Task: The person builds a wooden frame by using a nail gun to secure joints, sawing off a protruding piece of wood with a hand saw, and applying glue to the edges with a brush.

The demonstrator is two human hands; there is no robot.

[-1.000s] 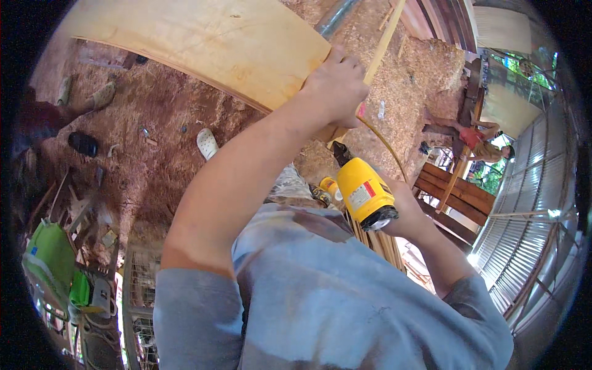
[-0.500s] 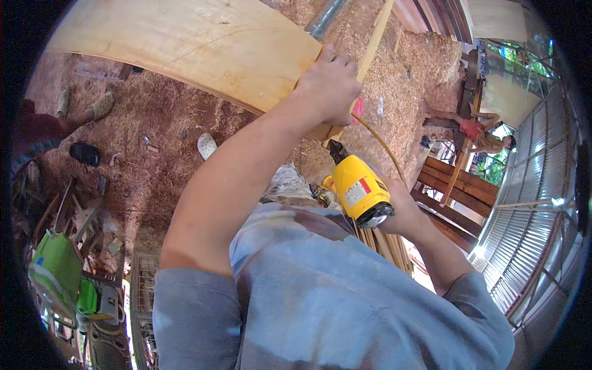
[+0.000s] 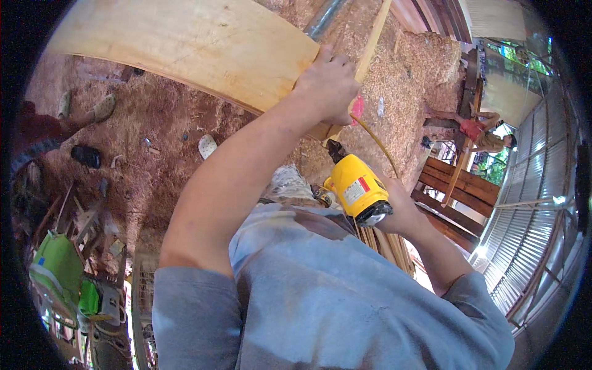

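My left hand is closed over the near right corner of a large pale plywood panel, fingers wrapped round its edge. My right hand holds a yellow nail gun with a black nose and a black rear cap; its fingers are mostly hidden behind the tool. The nose points up toward the panel's edge, just below my left hand. Whether it touches the wood, I cannot tell. A thin yellow-brown hose curves between my hands. A long narrow wood strip runs away beyond the panel.
Wood shavings cover the ground. A white clog lies below the panel. At left are another person's feet in clogs and a green container. Another person is by stacked planks at right.
The nail gun and my right hand have shifted very slightly left. My left hand stays on the panel's corner.
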